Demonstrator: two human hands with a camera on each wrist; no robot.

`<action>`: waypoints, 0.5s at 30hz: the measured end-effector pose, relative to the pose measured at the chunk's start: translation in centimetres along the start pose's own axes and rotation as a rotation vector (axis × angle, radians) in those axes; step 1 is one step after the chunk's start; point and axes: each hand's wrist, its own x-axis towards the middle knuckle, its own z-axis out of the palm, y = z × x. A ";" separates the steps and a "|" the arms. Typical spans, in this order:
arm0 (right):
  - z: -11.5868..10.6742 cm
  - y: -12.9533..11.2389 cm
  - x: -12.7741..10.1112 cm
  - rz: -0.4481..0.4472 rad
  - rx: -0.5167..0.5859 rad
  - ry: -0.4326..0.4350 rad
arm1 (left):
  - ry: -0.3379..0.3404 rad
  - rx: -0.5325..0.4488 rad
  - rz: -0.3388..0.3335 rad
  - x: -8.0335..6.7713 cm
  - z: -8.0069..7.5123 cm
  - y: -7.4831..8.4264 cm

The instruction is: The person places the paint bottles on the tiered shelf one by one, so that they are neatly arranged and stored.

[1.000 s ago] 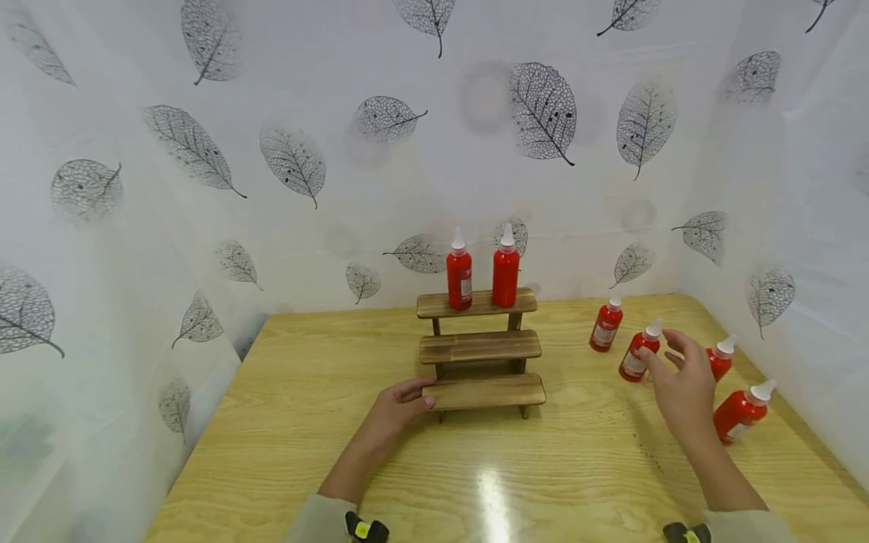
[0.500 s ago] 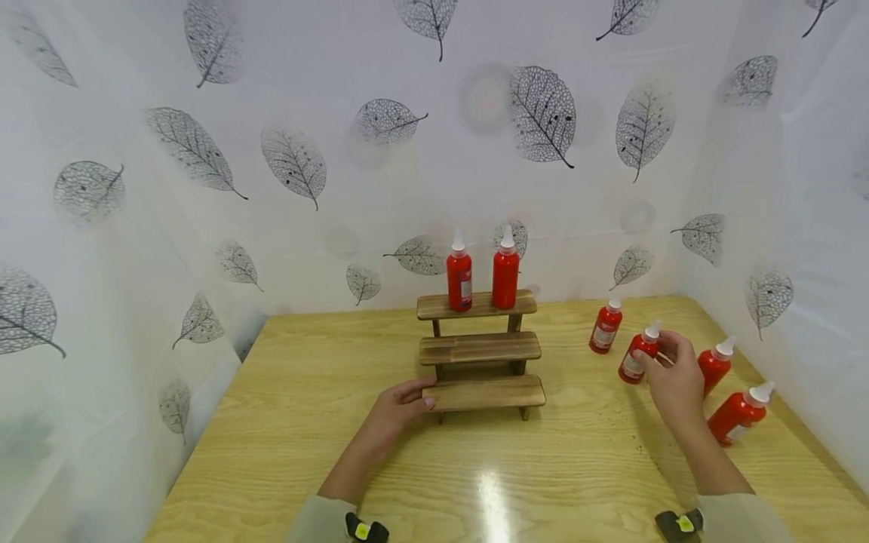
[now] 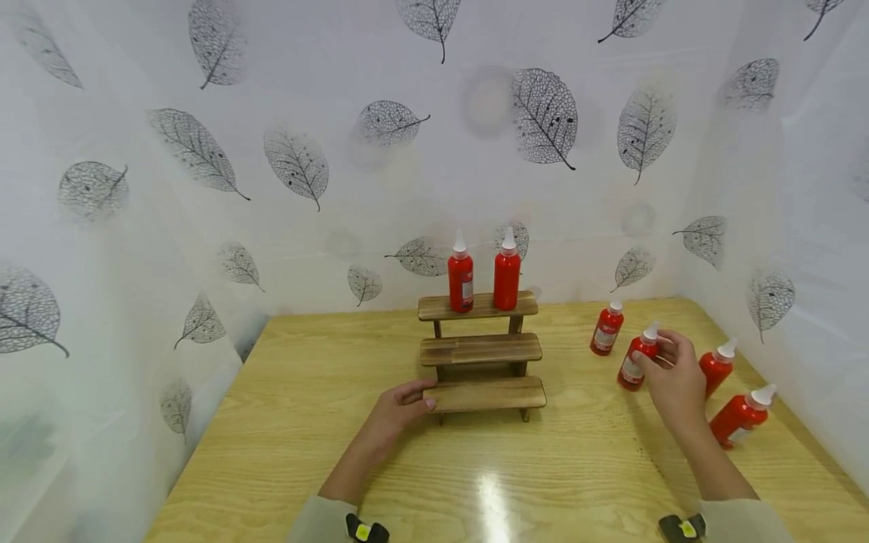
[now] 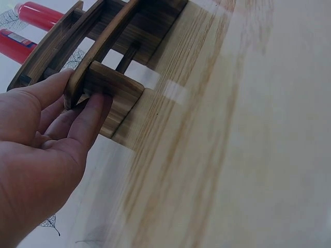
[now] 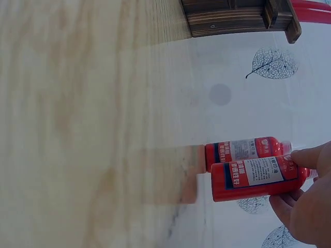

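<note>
My left hand [image 3: 392, 409] grips the left end of the lowest step of a three-tier wooden stand [image 3: 483, 394], thumb above and fingers tucked beneath, as the left wrist view shows. On the right, my right hand [image 3: 680, 388] pinches a red squeeze bottle [image 3: 635, 365] with a white pointed nozzle near its top. That bottle is nearly upright, its base close over the table, its printed label [image 5: 262, 171] showing in the right wrist view. Two similar bottles, one red bottle [image 3: 461, 283] and another red bottle [image 3: 506, 281], stand on the top tier.
Another red bottle [image 3: 606, 329] stands just behind the held one, with a shorter white top. Beyond my right wrist are two more, a red bottle [image 3: 716, 369] and a nearer red bottle [image 3: 738, 418]. A leaf-patterned white curtain [image 3: 434, 173] encloses the wooden table [image 3: 305, 377].
My right hand has moved slightly left and its fingers have closed on the bottle, which has shifted slightly. My left hand stays on the stand.
</note>
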 end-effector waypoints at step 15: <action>0.1 -5.0 -2.3 -0.172 0.096 -0.051 | 0.000 -0.004 -0.012 0.1 0.0 -0.1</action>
